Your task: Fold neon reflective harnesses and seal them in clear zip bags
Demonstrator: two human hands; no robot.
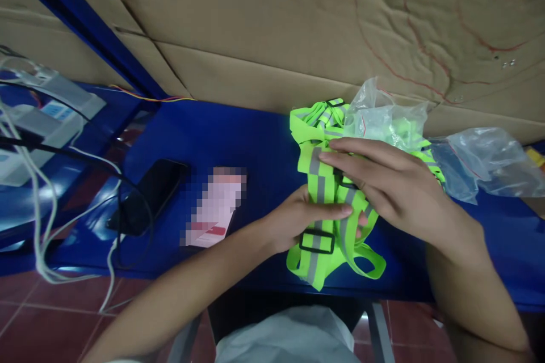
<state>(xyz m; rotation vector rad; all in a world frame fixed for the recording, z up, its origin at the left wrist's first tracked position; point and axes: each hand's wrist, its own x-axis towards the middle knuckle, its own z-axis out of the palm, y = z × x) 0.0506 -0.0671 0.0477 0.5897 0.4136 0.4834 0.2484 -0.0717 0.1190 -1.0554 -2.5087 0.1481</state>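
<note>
Neon green straps [315, 195] with grey reflective stripes and black buckles lie bundled over the blue table's front part. My left hand [304, 215] is wrapped round the bundle, its thumb across the front and fingertips showing at the right side. Just above it, my right hand [395, 187] lies over the upper right of the straps, fingers extended and close together, fingertips touching the striped band. A black buckle [317, 241] sits below my left thumb. Behind the hands is another green strap heap [326, 116], beside a clear plastic bag [383, 119].
Further clear bags [489, 161] lie at the right. On the blue table [264, 130], left of my hands, are a pixelated pink-screened object [217, 207] and a black phone [149, 195]. White cables [40, 227] hang at far left. Cardboard [255, 28] stands behind.
</note>
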